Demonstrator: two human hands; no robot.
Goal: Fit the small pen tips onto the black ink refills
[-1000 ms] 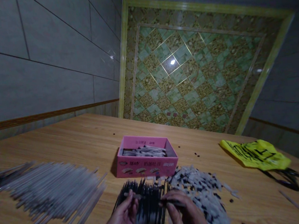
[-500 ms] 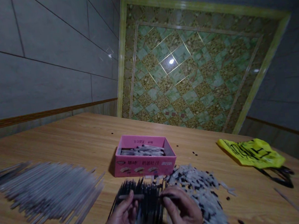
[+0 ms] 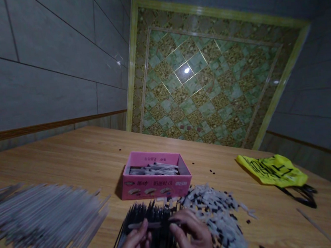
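My left hand (image 3: 133, 244) pinches a thin greyish stick (image 3: 152, 224) lying across its fingertips. At the stick's right end, my right hand (image 3: 193, 235) has its thumb and fingers pressed together on a small dark piece. Beneath both hands lies a bundle of dark, pointed sticks (image 3: 140, 213). Just beyond them stands a pink box (image 3: 157, 187) holding pale, slender pieces. A heap of small white and black pieces (image 3: 222, 217) spreads beside my right hand.
Many pale translucent sticks (image 3: 47, 219) lie on the wooden table (image 3: 97, 156) at the left. A yellow bag (image 3: 270, 171) with black lettering and dark straps lies at the right, near a single thin stick (image 3: 317, 227). Small dark bits are scattered about.
My hands have come closer together, and the stick now reaches the right hand's fingertips. The whole view has shifted slightly, with table items appearing farther left.
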